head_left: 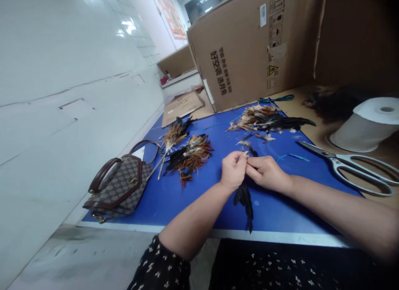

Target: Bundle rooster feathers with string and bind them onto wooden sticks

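My left hand (233,170) is closed in a pinch on the pale base of some feathers. Against it, my right hand (265,172) is closed too, its fingertips meeting the left ones at the same spot. Long black feathers (245,200) hang down below the two hands over the blue mat (199,202). Just beyond the fingers lie a few loose dark and pale feathers (249,146). What exactly sits between the right fingertips is hard to make out, though they are at the feather bases.
Feather bundles (195,154) lie left beside a patterned handbag (124,184). A larger feather pile (257,117) is at the back. To the right are large scissors (349,163), a white roll (370,123) and blue-green cord (298,157). A tall cardboard box (246,48) stands behind.
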`<state>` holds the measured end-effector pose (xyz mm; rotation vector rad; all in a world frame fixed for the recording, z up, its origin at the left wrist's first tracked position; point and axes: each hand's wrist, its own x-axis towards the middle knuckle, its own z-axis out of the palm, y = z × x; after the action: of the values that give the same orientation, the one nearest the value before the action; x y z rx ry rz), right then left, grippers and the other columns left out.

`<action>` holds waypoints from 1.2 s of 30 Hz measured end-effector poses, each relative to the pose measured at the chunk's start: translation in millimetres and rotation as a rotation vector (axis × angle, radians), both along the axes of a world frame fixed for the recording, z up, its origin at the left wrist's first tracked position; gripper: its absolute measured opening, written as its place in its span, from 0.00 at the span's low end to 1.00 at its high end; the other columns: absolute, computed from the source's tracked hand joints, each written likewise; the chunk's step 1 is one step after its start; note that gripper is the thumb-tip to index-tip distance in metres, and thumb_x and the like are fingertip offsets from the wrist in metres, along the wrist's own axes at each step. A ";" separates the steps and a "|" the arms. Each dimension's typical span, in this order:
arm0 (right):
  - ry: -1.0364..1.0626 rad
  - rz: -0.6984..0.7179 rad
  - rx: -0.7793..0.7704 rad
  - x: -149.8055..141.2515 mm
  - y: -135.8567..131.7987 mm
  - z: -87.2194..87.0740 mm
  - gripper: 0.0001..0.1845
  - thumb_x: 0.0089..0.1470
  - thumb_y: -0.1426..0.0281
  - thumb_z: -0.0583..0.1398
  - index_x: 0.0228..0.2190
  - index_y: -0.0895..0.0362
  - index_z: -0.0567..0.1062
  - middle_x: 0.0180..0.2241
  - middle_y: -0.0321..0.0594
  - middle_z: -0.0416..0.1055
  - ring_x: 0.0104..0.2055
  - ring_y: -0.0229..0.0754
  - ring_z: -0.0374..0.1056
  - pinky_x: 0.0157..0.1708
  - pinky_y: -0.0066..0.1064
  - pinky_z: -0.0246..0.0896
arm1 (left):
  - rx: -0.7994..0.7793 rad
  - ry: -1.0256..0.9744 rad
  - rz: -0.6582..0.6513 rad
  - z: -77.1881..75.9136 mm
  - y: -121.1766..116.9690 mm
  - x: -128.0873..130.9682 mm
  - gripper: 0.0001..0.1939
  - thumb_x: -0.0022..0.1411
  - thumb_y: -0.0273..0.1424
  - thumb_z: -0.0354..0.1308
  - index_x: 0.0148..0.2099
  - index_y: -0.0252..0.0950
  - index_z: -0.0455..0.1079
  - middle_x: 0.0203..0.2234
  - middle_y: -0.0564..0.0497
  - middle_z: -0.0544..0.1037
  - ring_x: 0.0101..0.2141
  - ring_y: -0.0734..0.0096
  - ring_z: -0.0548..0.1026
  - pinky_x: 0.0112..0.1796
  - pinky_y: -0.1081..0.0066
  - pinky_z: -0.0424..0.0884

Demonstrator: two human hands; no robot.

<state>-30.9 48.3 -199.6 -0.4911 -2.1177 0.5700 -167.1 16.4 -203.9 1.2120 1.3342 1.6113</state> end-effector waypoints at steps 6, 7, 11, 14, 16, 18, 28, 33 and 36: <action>-0.326 0.112 0.023 16.7 7.8 7.3 0.17 0.67 0.69 0.51 0.26 0.56 0.68 0.23 0.38 0.68 0.24 0.37 0.61 0.29 0.30 0.54 | -0.135 0.216 -0.132 -7.2 5.2 -13.2 0.11 0.67 0.37 0.59 0.35 0.34 0.73 0.27 0.52 0.76 0.29 0.72 0.71 0.34 0.72 0.68; -0.413 0.141 0.039 21.6 8.6 12.4 0.15 0.67 0.69 0.52 0.28 0.56 0.69 0.25 0.39 0.70 0.25 0.38 0.63 0.30 0.30 0.54 | -0.155 0.287 -0.170 -7.7 5.1 -17.7 0.11 0.67 0.36 0.58 0.35 0.34 0.72 0.26 0.52 0.75 0.29 0.72 0.70 0.33 0.72 0.67; -0.526 0.200 0.079 39.9 12.5 35.6 0.10 0.65 0.72 0.53 0.32 0.56 0.70 0.30 0.41 0.71 0.30 0.39 0.62 0.33 0.31 0.55 | -0.073 0.619 -0.286 -2.1 -1.9 -29.5 0.08 0.66 0.31 0.58 0.32 0.36 0.71 0.25 0.53 0.72 0.29 0.70 0.68 0.34 0.71 0.66; -0.425 0.243 0.029 48.2 20.2 41.6 0.12 0.66 0.71 0.54 0.28 0.55 0.69 0.28 0.38 0.67 0.30 0.38 0.60 0.34 0.30 0.54 | 0.067 0.688 -0.477 9.8 -12.1 -26.6 0.10 0.66 0.29 0.58 0.31 0.36 0.73 0.26 0.50 0.74 0.30 0.68 0.70 0.36 0.69 0.67; -0.327 0.261 -0.111 50.3 25.8 38.5 0.16 0.68 0.66 0.54 0.27 0.55 0.68 0.26 0.35 0.65 0.28 0.37 0.58 0.32 0.30 0.54 | 0.122 0.589 -0.576 18.4 -18.3 -22.5 0.12 0.68 0.33 0.59 0.32 0.36 0.75 0.28 0.48 0.76 0.31 0.67 0.71 0.38 0.68 0.68; -0.227 0.279 -0.298 49.2 28.9 33.4 0.20 0.69 0.60 0.54 0.27 0.56 0.70 0.25 0.35 0.65 0.27 0.37 0.58 0.30 0.29 0.55 | 0.088 0.414 -0.597 24.6 -21.9 -19.9 0.15 0.69 0.39 0.60 0.35 0.35 0.77 0.27 0.48 0.74 0.29 0.70 0.71 0.35 0.70 0.67; -0.029 0.049 -0.132 19.9 3.7 19.1 0.21 0.66 0.64 0.56 0.21 0.55 0.62 0.20 0.30 0.53 0.23 0.33 0.49 0.25 0.29 0.47 | -0.092 -0.159 -0.251 15.6 -12.4 -9.2 0.22 0.57 0.49 0.71 0.37 0.34 0.75 0.18 0.58 0.65 0.20 0.81 0.59 0.22 0.77 0.57; -0.063 0.012 0.064 15.5 3.9 10.6 0.18 0.63 0.71 0.55 0.21 0.55 0.65 0.18 0.31 0.61 0.21 0.33 0.53 0.25 0.29 0.49 | -0.117 -0.227 -0.172 9.0 -11.2 1.2 0.21 0.56 0.46 0.72 0.37 0.32 0.78 0.18 0.57 0.67 0.20 0.81 0.62 0.25 0.77 0.60; -0.127 0.002 0.116 15.0 7.4 5.3 0.15 0.62 0.72 0.55 0.22 0.55 0.67 0.20 0.34 0.67 0.22 0.35 0.58 0.27 0.30 0.52 | -0.108 -0.247 -0.102 6.4 -10.2 7.2 0.20 0.55 0.45 0.73 0.36 0.32 0.78 0.18 0.57 0.67 0.22 0.80 0.65 0.27 0.77 0.63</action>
<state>-16.0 55.7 -194.3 -0.4700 -2.2572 0.4236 -160.0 6.2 -197.5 0.9664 1.1678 1.5405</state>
